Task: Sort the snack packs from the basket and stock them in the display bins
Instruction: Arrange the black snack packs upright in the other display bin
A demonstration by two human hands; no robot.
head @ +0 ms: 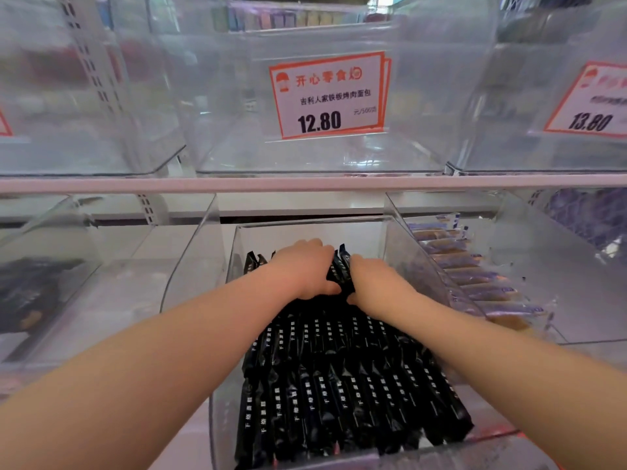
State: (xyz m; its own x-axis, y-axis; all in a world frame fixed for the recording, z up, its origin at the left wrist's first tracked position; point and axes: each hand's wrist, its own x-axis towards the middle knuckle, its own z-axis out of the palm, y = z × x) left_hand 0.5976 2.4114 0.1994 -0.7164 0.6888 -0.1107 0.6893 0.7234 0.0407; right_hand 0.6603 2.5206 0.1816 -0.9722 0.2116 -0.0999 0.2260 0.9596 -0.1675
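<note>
Shop shelving, clear acrylic display bins on two tiers | we reach into the middle lower bin [390, 239] | left hand [305, 269] and right hand [376, 283] each grip the upright black snack packs [341, 269] at the back, flat rows in front | step: seating this batch | next, we judge: let go, fetch more.

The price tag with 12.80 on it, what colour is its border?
Orange-red, around a white price tag; the head view shows it clearly.
</note>
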